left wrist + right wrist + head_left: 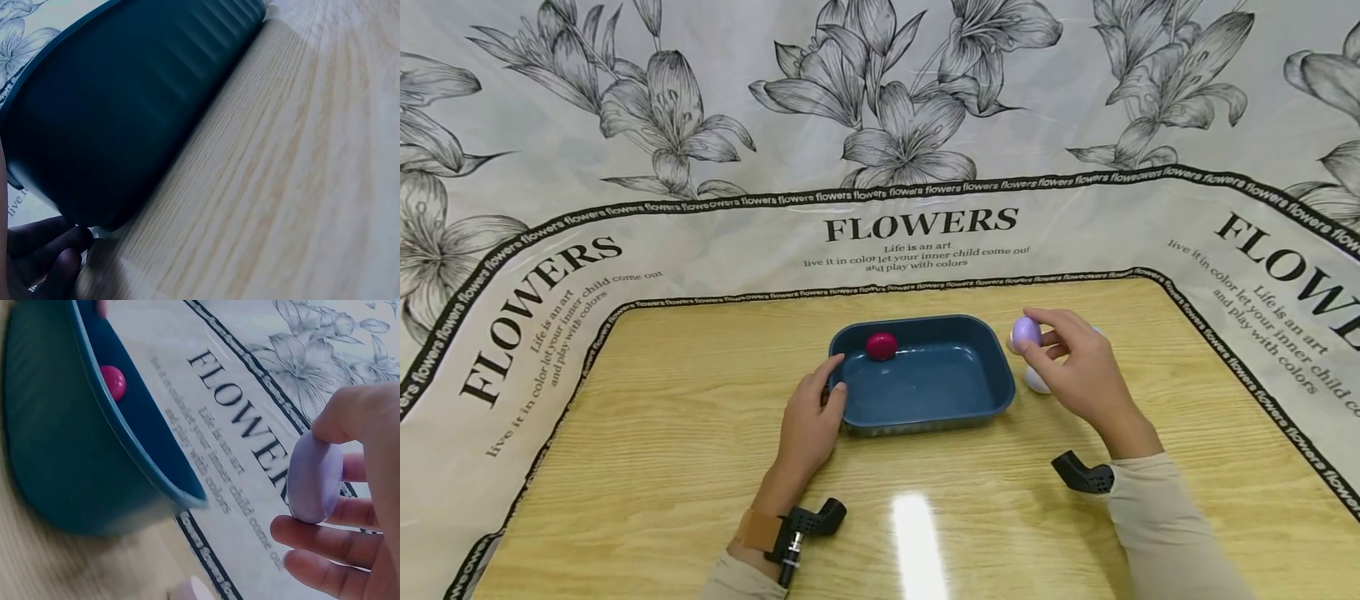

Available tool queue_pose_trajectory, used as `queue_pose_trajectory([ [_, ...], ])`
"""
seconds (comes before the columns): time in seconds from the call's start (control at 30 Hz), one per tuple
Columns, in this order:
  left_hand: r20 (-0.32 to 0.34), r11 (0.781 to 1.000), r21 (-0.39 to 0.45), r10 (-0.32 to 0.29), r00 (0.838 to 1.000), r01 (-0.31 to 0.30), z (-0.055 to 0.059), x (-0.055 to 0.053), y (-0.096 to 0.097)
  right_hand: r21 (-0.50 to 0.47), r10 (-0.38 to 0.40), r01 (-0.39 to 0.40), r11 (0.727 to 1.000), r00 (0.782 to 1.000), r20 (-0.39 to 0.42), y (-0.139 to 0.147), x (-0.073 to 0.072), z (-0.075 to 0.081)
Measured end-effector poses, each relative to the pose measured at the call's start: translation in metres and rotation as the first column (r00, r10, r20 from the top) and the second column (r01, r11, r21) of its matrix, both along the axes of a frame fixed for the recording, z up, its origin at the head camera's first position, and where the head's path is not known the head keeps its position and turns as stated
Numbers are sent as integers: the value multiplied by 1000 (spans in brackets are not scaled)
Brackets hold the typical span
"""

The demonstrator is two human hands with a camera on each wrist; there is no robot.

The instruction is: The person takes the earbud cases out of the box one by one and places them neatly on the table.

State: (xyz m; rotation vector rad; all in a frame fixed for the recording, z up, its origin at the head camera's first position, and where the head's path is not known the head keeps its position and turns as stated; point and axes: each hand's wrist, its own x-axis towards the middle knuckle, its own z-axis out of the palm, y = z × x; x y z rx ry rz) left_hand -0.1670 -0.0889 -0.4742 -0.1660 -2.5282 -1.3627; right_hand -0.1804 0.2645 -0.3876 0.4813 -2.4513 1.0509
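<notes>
A glossy dark-blue rectangular basin stands on the table. Inside it, near the far left corner, lies a magenta egg. My left hand grips the basin's left end, fingertips over the rim; in the left wrist view, other fingers lie against the outside wall, low near the table. Just beyond the basin's right end, my right hand holds a smooth light-purple egg between thumb and fingers, raised above the table. A whitish egg sits below that hand, partly hidden by it.
A small light-blue thing peeks out behind the right hand. The wood-patterned tabletop extends around the basin. A cloth with printed flowers and lettering borders it at the back and sides.
</notes>
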Motion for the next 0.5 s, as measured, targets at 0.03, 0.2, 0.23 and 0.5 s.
queue_pose_trajectory([
  [0.03, 2, 1000, 1, 0, 1000, 0, 0, 0, 1, 4, -10, 10, 1000, 1000, -1, 5, 0, 2],
  [0.2, -3, 1000, 4, -5, 1000, 5, 1, 0, 3, 35, -69, 69, 997, 997, 16, 25, 2, 3],
  [0.23, -7, 1000, 4, -8, 1000, 8, 1, -1, 3, 39, -81, 80, 996, 996, 22, 28, 3, 3],
  [0.5, 2, 1000, -3, 2, 1000, -2, 1, 1, 1, 115, -163, 148, 982, 977, 138, 57, 5, 7],
])
